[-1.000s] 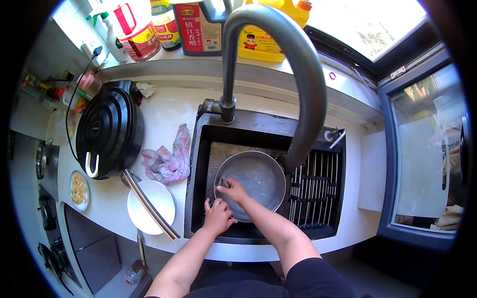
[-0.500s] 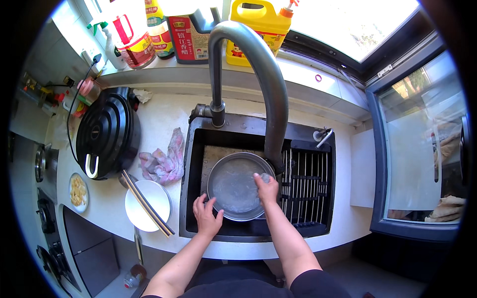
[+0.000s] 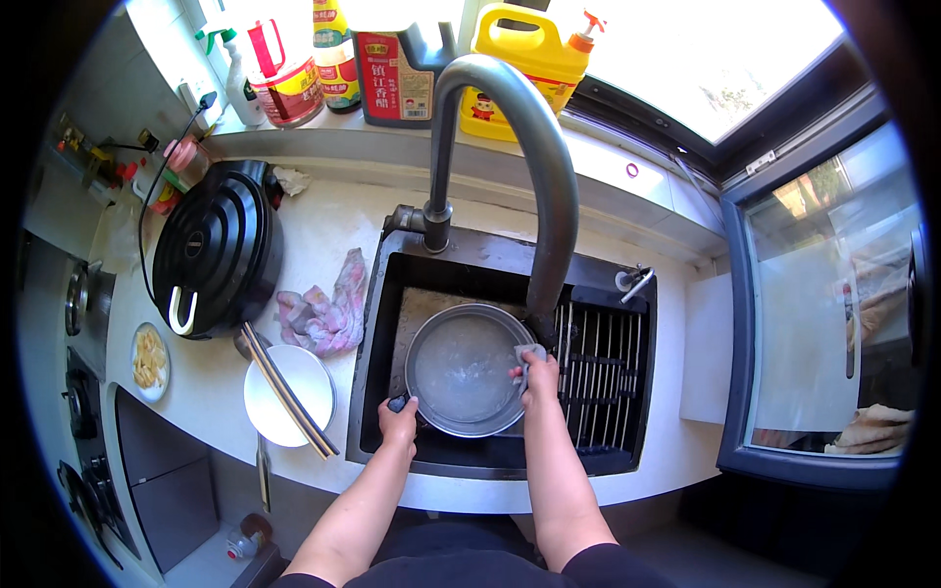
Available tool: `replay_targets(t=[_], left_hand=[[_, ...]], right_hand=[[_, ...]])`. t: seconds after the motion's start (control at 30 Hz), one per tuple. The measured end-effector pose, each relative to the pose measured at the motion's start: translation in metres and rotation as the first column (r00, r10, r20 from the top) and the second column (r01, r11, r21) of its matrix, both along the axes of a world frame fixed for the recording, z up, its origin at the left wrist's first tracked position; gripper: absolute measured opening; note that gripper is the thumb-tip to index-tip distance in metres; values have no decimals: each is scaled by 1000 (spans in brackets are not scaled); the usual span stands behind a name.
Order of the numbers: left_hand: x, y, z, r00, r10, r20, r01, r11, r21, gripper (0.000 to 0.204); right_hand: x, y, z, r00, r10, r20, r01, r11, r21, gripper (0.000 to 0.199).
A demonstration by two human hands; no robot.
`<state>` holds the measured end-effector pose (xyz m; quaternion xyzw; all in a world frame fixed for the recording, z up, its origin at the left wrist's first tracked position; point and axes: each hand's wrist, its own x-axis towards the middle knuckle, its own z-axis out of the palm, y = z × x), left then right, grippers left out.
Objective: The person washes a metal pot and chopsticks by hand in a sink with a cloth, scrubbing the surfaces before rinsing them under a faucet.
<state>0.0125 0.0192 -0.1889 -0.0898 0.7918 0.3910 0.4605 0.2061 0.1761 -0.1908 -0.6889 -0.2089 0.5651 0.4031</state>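
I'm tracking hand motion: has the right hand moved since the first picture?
Yes. Against the sink, the right hand has moved rightward, from the pan's left side to its right side.

At your right fingers (image 3: 546, 373), the cloth (image 3: 530, 354) is pale grey; between them and your left fingers (image 3: 411, 406), the pan (image 3: 461, 358) is silvery grey. Left of your left fingers, the plate (image 3: 267, 410) is plain white, the chopsticks (image 3: 287, 391) striped dark and tan.
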Motion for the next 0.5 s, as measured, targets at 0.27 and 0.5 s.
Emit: replay_targets(t=[0.27, 0.5], left_hand=[[-4, 0, -20, 993, 100, 63, -110, 977, 183, 33], [-16, 1, 26, 982, 126, 142, -149, 976, 161, 33]], right_hand=[[8, 31, 6, 841, -244, -483, 156, 964, -216, 9], [-17, 36, 93, 829, -60, -556, 2, 995, -104, 7]])
